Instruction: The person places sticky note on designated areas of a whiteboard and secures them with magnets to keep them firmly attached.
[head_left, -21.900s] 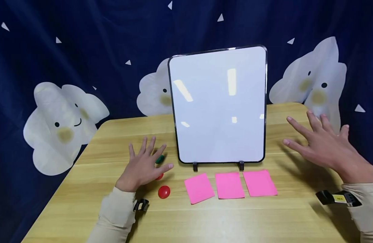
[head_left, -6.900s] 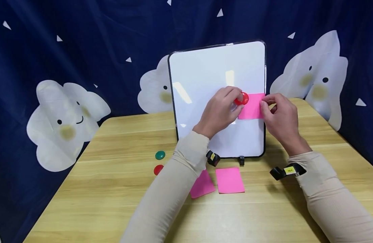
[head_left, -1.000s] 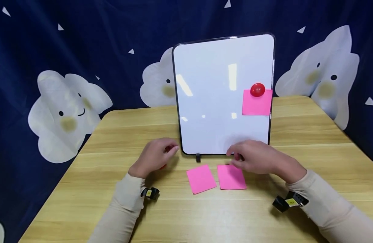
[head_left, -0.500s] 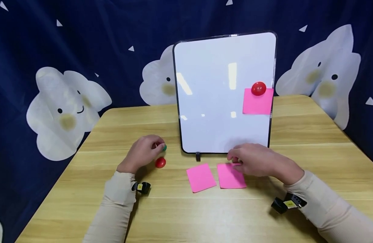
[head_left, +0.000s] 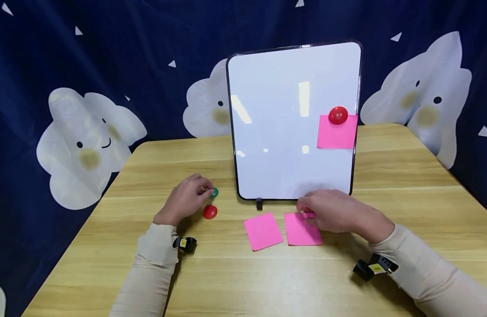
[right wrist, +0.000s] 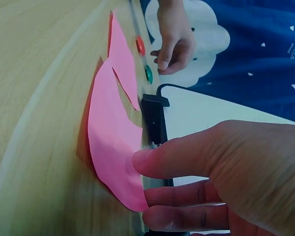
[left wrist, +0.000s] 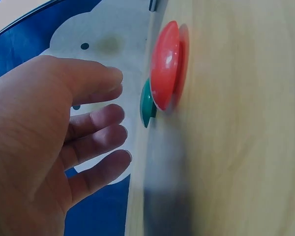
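My left hand [head_left: 185, 199] hovers by a green round magnet [head_left: 215, 193], its fingers loosely bent. A gap shows between those fingertips and the magnet in the left wrist view, where a red round magnet [left wrist: 164, 66] stands nearer the camera. With thumb and fingers, my right hand [head_left: 340, 212] pinches the far edge of a pink sticky note [head_left: 300, 233]. That note [right wrist: 110, 132] bows up from the table in the right wrist view; the index fingertip is hidden behind the thumb. Another pink sticky note [head_left: 263, 232] lies to its left.
A whiteboard [head_left: 283, 132] stands upright behind the notes on small black feet [head_left: 259, 204]. On its right side, a red magnet [head_left: 338, 115] holds a pink note [head_left: 336, 135]. The wooden table [head_left: 247, 281] ends at a dark blue curtain [head_left: 148, 44].
Over the last second my left hand has moved left, uncovering the red and green magnets. My right fingers have closed on the note's edge. Earlier, one note was put on the board under a red magnet.
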Demonstrator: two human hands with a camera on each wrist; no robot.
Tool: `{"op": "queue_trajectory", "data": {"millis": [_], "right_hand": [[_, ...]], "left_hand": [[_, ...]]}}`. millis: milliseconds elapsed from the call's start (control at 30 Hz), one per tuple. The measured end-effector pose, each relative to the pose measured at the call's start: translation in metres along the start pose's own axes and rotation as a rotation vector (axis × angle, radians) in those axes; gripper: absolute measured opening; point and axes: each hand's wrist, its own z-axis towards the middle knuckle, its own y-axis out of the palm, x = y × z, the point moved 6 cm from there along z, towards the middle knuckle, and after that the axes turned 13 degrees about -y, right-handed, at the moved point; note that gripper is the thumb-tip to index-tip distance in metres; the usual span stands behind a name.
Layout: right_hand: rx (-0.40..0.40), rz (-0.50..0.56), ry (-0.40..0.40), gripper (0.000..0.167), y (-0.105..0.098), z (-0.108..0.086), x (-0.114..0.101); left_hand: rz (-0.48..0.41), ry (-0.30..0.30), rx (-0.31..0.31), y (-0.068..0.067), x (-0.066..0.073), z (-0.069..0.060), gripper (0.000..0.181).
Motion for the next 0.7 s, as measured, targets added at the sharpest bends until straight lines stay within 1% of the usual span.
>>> {"op": "queue_trajectory", "data": {"millis": [200,333,500,700], "right_hand": [[0.016,-0.04,-0.011,0.017,0.002,-0.001,-0.001],[0.019,-0.061,0.007,0.016,0.004,-0.005,0.001],[0.016,-0.063,0.032,0.015,0.004,-0.006,0.001],[0.003,-0.046,0.054,0.016,0.005,-0.006,0.003]], "left_hand": [[-0.001,-0.03,-0.031,0.003,-0.003,0.0,0.014],[-0.011,-0.037,-0.05,0.005,-0.004,0.001,0.018],[-0.015,-0.038,-0.063,0.007,-0.005,0.001,0.02],[-0.001,-0.037,-0.064,0.01,-0.006,0.001,0.022]]}}
